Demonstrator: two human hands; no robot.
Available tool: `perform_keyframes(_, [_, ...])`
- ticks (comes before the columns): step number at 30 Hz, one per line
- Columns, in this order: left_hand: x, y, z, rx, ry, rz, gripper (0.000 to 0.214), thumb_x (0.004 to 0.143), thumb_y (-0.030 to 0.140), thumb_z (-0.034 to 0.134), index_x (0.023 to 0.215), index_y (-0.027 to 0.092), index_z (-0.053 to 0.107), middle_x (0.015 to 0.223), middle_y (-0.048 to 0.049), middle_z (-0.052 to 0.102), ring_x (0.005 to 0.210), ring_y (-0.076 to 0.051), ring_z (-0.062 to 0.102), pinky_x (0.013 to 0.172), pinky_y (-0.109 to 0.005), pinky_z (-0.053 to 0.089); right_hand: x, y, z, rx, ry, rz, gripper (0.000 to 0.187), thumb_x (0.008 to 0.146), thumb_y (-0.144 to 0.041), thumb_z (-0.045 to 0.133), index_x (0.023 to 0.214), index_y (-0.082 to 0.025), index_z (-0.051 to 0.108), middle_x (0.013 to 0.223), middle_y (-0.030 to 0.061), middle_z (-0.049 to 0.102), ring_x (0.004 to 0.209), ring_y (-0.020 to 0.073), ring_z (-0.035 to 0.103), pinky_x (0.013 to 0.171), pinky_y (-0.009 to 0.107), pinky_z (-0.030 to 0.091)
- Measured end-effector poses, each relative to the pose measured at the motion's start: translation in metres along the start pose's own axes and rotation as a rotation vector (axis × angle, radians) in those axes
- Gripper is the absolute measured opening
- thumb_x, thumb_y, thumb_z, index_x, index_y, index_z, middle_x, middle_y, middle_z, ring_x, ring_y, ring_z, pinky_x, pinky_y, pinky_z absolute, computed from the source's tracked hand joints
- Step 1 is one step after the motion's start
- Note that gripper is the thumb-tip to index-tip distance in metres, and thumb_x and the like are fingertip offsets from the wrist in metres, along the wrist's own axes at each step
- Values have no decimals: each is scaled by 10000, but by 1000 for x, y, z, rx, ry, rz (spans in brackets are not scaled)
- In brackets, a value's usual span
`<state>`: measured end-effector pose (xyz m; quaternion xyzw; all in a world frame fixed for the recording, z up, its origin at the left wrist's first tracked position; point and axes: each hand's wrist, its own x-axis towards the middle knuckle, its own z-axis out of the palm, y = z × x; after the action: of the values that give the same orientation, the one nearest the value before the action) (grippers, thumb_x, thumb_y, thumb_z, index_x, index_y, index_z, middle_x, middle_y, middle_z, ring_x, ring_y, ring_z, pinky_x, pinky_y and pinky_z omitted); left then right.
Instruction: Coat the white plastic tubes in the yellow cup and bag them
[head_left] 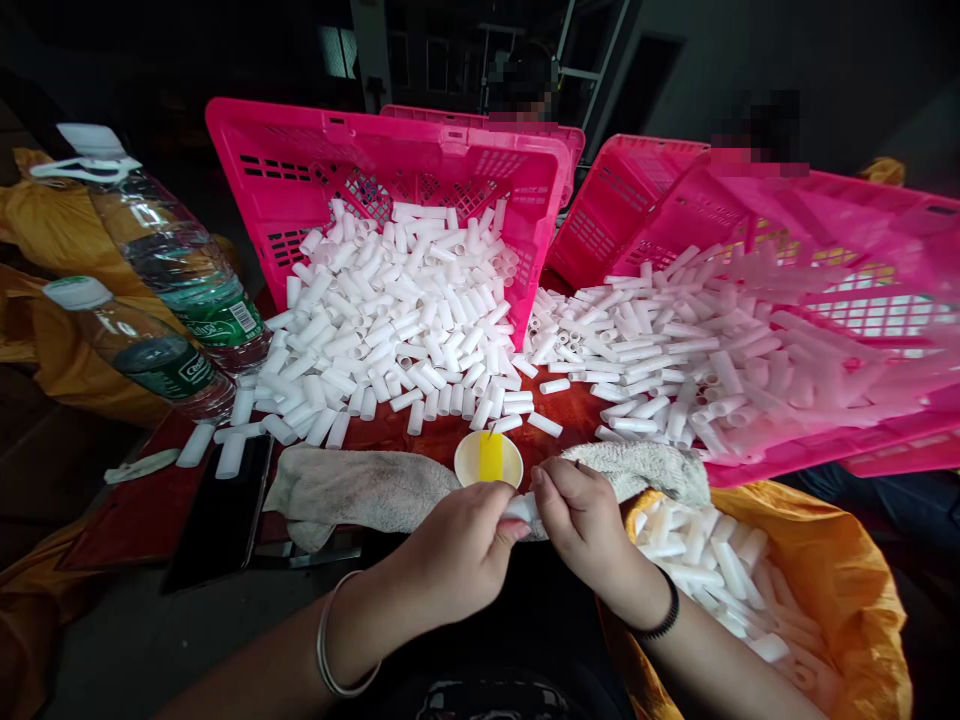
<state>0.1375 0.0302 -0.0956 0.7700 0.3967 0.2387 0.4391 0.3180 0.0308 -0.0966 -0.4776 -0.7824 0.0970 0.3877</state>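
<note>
My left hand [456, 552] and my right hand [581, 520] meet low in the middle, both pinched on one small white tube [521, 508] held between them. Just beyond my fingers stands a small round yellow cup [488, 461] with a yellow strip in it, resting against a grey towel [360, 488]. A big heap of white tubes [397, 320] spills from a tipped pink crate [360, 165]. A second heap [675, 350] pours from the pink crate at the right [862, 250].
An orange bag [847, 580] at the lower right holds more white tubes. Two water bottles [165, 300] lie at the left, with a black phone [221, 510] near them. More pink crates stand behind. Other people sit beyond the crates.
</note>
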Motion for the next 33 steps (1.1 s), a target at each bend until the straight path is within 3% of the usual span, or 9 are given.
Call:
perform_keyframes(4, [-3, 6, 17, -232, -118, -31, 149, 905, 300, 508, 797, 199, 513, 773, -10, 576, 706, -152, 513, 651, -275, 408, -24, -4, -16, -16, 53, -72, 239, 932, -134, 450, 722, -244, 478, 570, -11, 548, 506, 147, 523, 486, 287, 413])
perform_keyframes(10, [-8, 7, 49, -640, -461, -379, 262, 927, 427, 490, 834, 187, 533, 631, 45, 438, 527, -92, 351, 495, -227, 309, -55, -6, -30, 21, 40, -148, 201, 884, -85, 441, 827, -254, 532, 607, 6, 601, 542, 182, 595, 542, 324, 507])
perform_keyframes(14, [-17, 1, 59, -277, -338, -100, 217, 946, 394, 499, 907, 198, 584, 864, -44, 629, 776, -183, 586, 729, -316, 503, -69, -8, -32, -139, -43, 51, 279, 960, -161, 429, 696, -239, 476, 540, -12, 549, 467, 139, 543, 450, 257, 433])
perform_keyframes(18, [-13, -37, 18, 158, -22, 150, 409, 919, 291, 535, 1326, 261, 504, 1234, -126, 630, 1092, -298, 614, 909, -447, 546, -88, 28, -74, -442, -222, 180, 307, 993, -311, 471, 719, -231, 584, 554, 16, 604, 423, 146, 541, 417, 265, 388])
perform_keyframes(20, [1, -69, -21, 373, 239, 154, 390, 923, 184, 420, 1281, 262, 553, 1206, -135, 635, 1087, -309, 618, 884, -477, 562, -89, 58, -101, -565, -214, 219, 232, 963, -332, 515, 840, -215, 673, 714, 96, 692, 527, 202, 623, 469, 297, 426])
perform_keyframes(22, [21, -101, -59, 579, 325, 107, 407, 865, 119, 391, 1175, 223, 633, 1234, -148, 607, 1139, -331, 586, 960, -522, 520, -74, 88, -116, -737, -180, 321, 214, 943, -323, 543, 938, -172, 694, 882, 164, 716, 705, 264, 690, 583, 330, 496])
perform_keyframes(26, [55, -134, -101, 720, 107, 40, 474, 801, 75, 382, 1147, 219, 672, 1181, -98, 606, 1093, -273, 582, 968, -429, 504, -11, 133, -106, -842, -354, 484, 238, 935, -149, 500, 1080, -118, 687, 1086, 191, 695, 1004, 293, 683, 849, 364, 506])
perform_keyframes(30, [60, -132, -103, 765, 22, 71, 452, 836, 87, 376, 1122, 251, 686, 1100, -69, 606, 1076, -259, 557, 935, -389, 497, 39, 156, -85, -835, -483, 530, 209, 845, -39, 551, 986, -72, 702, 1042, 223, 702, 1028, 326, 677, 852, 377, 496])
perform_keyframes(33, [52, -129, -102, 755, 29, 98, 338, 864, 125, 420, 1021, 247, 693, 1088, -67, 609, 1060, -259, 567, 943, -404, 494, 45, 150, -76, -817, -453, 514, 222, 889, -72, 526, 1058, -22, 662, 1035, 265, 692, 1020, 345, 678, 857, 409, 501])
